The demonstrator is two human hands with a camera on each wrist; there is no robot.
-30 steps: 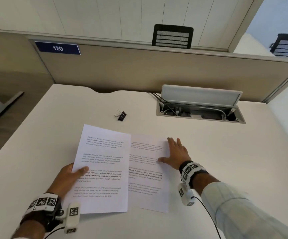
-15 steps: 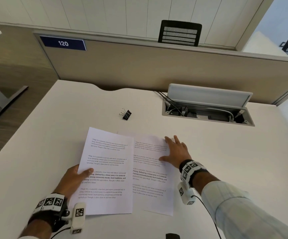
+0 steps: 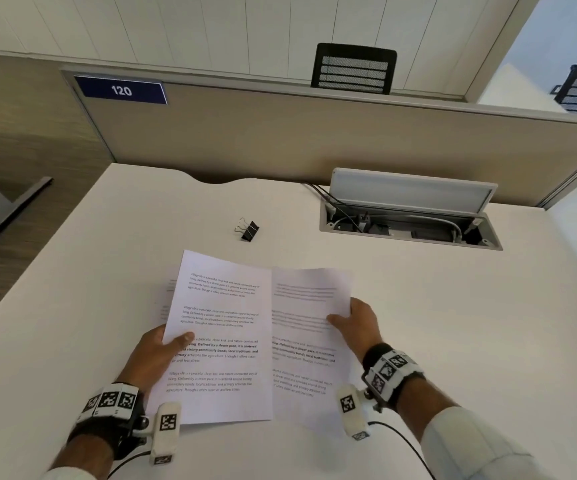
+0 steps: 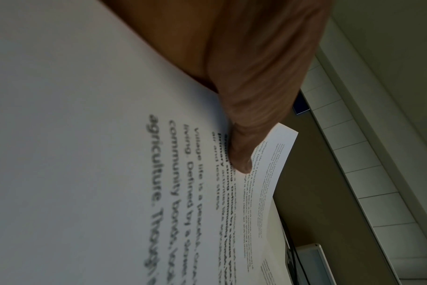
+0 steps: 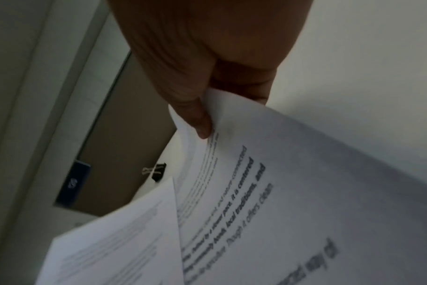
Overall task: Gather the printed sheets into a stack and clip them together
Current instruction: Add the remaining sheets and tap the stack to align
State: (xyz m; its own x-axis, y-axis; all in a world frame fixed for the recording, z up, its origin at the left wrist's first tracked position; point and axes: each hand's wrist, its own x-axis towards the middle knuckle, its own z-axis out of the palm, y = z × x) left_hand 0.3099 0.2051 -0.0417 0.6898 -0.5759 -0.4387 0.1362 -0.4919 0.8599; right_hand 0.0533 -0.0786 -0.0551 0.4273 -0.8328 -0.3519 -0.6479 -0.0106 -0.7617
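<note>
Printed white sheets overlap in front of me on the white desk (image 3: pixel 72 306). My left hand (image 3: pixel 162 348) grips the left sheet (image 3: pixel 224 341) at its left edge, thumb on top over the text (image 4: pixel 241 154). My right hand (image 3: pixel 359 323) pinches the right sheet (image 3: pixel 308 341) at its right edge, thumb on top (image 5: pixel 200 123), fingers underneath, and that edge curls up off the desk. The left sheet overlaps the right one; another sheet's edge (image 3: pixel 167 303) peeks out at the left. A black binder clip (image 3: pixel 248 230) lies beyond the sheets, seen again (image 5: pixel 156 171) in the right wrist view.
An open cable hatch (image 3: pixel 408 220) with wires is sunk into the desk at the back right. A beige divider panel (image 3: pixel 314 140) with a blue "120" label (image 3: pixel 121 90) closes the far edge. Black chairs (image 3: pixel 353 69) stand behind it.
My right hand went from lying flat on the right sheet to pinching its right edge and lifting it. The left hand kept its grip; the sheets rose slightly.
</note>
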